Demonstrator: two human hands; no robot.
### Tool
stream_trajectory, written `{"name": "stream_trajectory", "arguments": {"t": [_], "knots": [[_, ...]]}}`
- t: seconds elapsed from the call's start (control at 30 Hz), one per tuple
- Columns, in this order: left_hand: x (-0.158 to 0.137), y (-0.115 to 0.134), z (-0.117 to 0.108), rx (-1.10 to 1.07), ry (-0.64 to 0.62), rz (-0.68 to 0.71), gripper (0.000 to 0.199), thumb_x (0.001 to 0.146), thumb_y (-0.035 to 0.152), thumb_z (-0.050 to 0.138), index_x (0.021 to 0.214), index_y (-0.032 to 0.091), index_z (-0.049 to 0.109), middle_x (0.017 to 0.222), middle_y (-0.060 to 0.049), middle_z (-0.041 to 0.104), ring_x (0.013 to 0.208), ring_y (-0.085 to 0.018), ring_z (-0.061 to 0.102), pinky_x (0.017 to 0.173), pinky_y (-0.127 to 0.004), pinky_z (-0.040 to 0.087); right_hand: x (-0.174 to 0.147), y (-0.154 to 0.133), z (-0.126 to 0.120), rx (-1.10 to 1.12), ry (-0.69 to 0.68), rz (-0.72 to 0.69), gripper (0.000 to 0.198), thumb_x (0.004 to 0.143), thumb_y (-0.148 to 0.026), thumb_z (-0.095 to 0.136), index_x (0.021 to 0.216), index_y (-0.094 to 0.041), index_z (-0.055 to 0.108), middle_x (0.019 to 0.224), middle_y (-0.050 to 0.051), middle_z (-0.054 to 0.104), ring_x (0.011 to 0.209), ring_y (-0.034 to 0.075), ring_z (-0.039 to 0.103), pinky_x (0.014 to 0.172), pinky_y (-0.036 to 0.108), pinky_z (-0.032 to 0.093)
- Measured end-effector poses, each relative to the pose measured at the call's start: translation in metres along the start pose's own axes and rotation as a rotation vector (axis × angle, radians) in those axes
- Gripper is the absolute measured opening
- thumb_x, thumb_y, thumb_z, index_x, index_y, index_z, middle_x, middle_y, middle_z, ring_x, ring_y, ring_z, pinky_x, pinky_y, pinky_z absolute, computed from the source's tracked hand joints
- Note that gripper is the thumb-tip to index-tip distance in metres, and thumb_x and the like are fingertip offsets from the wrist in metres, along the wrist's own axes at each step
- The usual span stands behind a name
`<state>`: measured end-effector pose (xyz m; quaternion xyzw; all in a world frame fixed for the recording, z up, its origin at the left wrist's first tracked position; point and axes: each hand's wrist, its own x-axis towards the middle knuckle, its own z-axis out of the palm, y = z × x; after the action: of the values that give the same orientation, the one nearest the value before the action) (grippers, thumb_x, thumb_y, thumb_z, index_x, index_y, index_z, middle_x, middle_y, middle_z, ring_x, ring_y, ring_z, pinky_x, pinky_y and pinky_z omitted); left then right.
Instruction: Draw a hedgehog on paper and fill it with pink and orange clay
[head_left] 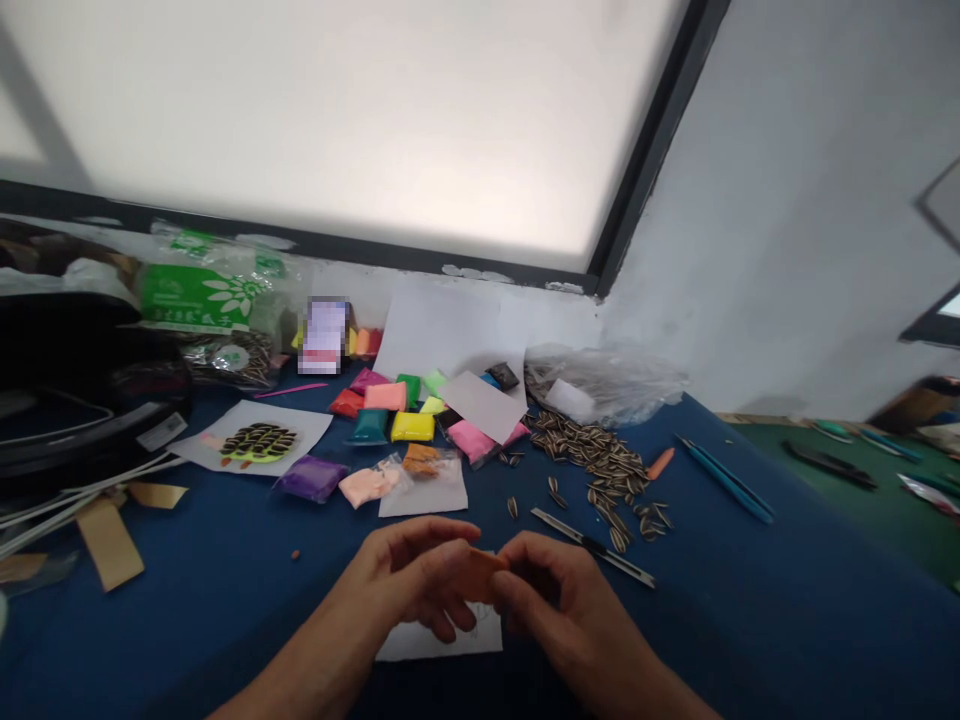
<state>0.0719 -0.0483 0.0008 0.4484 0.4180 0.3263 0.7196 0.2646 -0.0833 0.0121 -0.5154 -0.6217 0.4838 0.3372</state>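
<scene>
Above the blue table, a flattened piece of orange-brown modelling clay (480, 577) is held between my two hands. My left hand (420, 570) curves around its left side, thumb and fingers bent against it. At the right edge, my right hand (551, 590) pinches the clay between thumb and fingertips. Part of the piece is hidden by my fingers. Under my hands lies a small white paper (442, 642) with faint pencil lines. Just beyond is an opened pack of orange clay (421, 460) on another paper, next to a peach clay pack (369, 483).
Striped sunflower seeds (589, 450) lie heaped at right, near a utility knife (592, 547) and blue tweezers (726, 478). Several coloured clay packs (412, 427) sit mid-table. At left are a paper with a seed-covered clay figure (259, 443), a phone (324, 335) and a seed bag (217, 310).
</scene>
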Motion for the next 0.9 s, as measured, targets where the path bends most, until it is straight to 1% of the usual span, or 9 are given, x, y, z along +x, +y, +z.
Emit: {"name": "stream_trajectory", "arguments": {"t": [0.07,0.17,0.23,0.33,0.4,0.5,0.67,0.77,0.9], "knots": [[0.000,0.002,0.001,0.048,-0.038,-0.001,0.053,0.070,0.061,0.082,0.098,0.017,0.077,0.072,-0.004,0.076,0.063,-0.018,0.066,0.062,-0.028,0.052,0.000,0.000,0.001,-0.005,-0.014,-0.006,0.025,0.092,-0.039,0.061,0.081,-0.016,0.065,0.065,-0.001,0.058,0.059,0.013,0.050,0.056,0.025,0.038],[0.001,0.005,0.003,0.127,-0.063,0.027,0.052,0.069,0.066,0.079,0.071,0.014,0.075,0.064,-0.003,0.071,0.058,-0.014,0.060,0.060,-0.026,0.050,0.001,-0.001,0.002,-0.014,-0.036,-0.043,0.023,0.092,-0.036,0.061,0.083,-0.016,0.068,0.071,0.003,0.066,0.063,0.015,0.056,0.060,0.026,0.041],[0.001,0.005,0.004,0.133,-0.060,0.025,0.055,0.066,0.069,0.078,0.064,0.015,0.073,0.059,-0.002,0.068,0.056,-0.013,0.058,0.059,-0.025,0.049,0.001,0.000,0.003,-0.033,-0.017,-0.080,0.024,0.093,-0.036,0.059,0.085,-0.016,0.069,0.074,0.004,0.068,0.066,0.016,0.058,0.061,0.027,0.043],[0.000,0.004,0.005,0.097,-0.041,-0.004,0.059,0.066,0.074,0.076,0.066,0.015,0.071,0.058,-0.001,0.067,0.055,-0.014,0.061,0.058,-0.026,0.050,0.000,0.001,0.003,-0.066,0.030,-0.081,0.027,0.092,-0.040,0.059,0.084,-0.016,0.069,0.068,0.002,0.062,0.061,0.015,0.054,0.057,0.026,0.040],[0.000,0.000,0.005,0.062,-0.037,-0.024,0.060,0.066,0.074,0.076,0.076,0.015,0.074,0.062,-0.001,0.069,0.056,-0.016,0.064,0.059,-0.027,0.051,-0.001,0.003,0.003,-0.046,0.044,-0.048,0.031,0.092,-0.044,0.060,0.082,-0.016,0.067,0.063,-0.001,0.056,0.056,0.013,0.048,0.052,0.024,0.037],[0.002,-0.005,0.002,0.048,-0.081,-0.024,0.056,0.062,0.061,0.087,0.092,0.016,0.075,0.073,-0.003,0.075,0.059,-0.017,0.066,0.059,-0.028,0.053,-0.002,0.002,0.004,0.020,0.047,-0.022,0.035,0.094,-0.049,0.059,0.081,-0.016,0.065,0.065,-0.001,0.056,0.056,0.012,0.050,0.053,0.023,0.039],[0.005,-0.007,-0.004,0.072,-0.086,0.014,0.040,0.068,0.049,0.088,0.086,0.016,0.074,0.076,-0.004,0.076,0.063,-0.017,0.068,0.062,-0.027,0.052,0.000,0.000,0.004,0.136,0.052,0.028,0.038,0.091,-0.055,0.063,0.097,-0.017,0.064,0.075,0.001,0.062,0.058,0.012,0.054,0.054,0.024,0.043],[0.004,-0.004,-0.004,0.076,-0.094,0.020,0.038,0.069,0.047,0.088,0.086,0.016,0.074,0.071,-0.002,0.074,0.064,-0.018,0.068,0.062,-0.027,0.052,0.001,-0.001,0.004,0.187,0.013,0.081,0.037,0.085,-0.052,0.070,0.088,-0.017,0.062,0.069,-0.001,0.060,0.057,0.011,0.052,0.054,0.023,0.042],[0.003,-0.005,-0.002,0.066,-0.097,0.012,0.039,0.068,0.046,0.088,0.090,0.016,0.076,0.069,-0.002,0.074,0.063,-0.017,0.067,0.061,-0.027,0.051,0.001,0.000,0.005,0.164,-0.033,0.082,0.034,0.086,-0.050,0.068,0.083,-0.017,0.061,0.065,-0.001,0.058,0.056,0.011,0.051,0.053,0.023,0.041]]}}
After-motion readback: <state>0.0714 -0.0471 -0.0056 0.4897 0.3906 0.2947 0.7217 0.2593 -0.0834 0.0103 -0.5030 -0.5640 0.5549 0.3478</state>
